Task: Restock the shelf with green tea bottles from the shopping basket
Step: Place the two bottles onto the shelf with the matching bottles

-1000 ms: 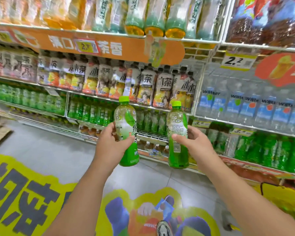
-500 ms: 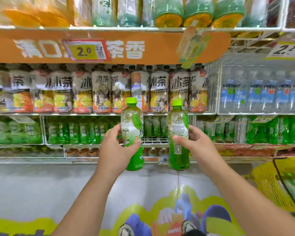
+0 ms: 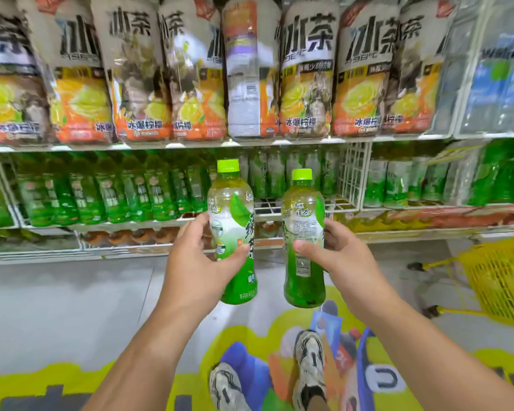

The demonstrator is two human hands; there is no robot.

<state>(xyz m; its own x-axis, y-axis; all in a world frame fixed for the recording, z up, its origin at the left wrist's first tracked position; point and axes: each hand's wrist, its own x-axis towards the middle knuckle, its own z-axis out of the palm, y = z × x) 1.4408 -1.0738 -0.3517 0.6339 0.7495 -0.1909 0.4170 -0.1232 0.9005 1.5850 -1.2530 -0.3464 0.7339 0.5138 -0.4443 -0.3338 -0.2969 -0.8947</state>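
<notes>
At the bottom centre of the frame we see our two sneakers [image 3: 309,369] on a bright floor graphic [image 3: 250,345]; bare grey floor [image 3: 66,292] spreads to the left. At the right edge a yellow shopping basket [image 3: 499,280] sits on the floor, its contents hidden from us. Just above centre our left hand [image 3: 196,271] wraps one green tea bottle [image 3: 233,232], thumb across its label; our right hand [image 3: 341,262] clasps a second green tea bottle [image 3: 303,241]; both stand upright, apart, forearms stretched forward. Behind them the wire shelf [image 3: 294,204] shows an open patch at its front edge; green bottles [image 3: 107,194] fill it to the left, a wire divider [image 3: 350,173] bounds it on the right. Across the top, large lemon tea bottles [image 3: 306,69] crowd the upper shelf.
</notes>
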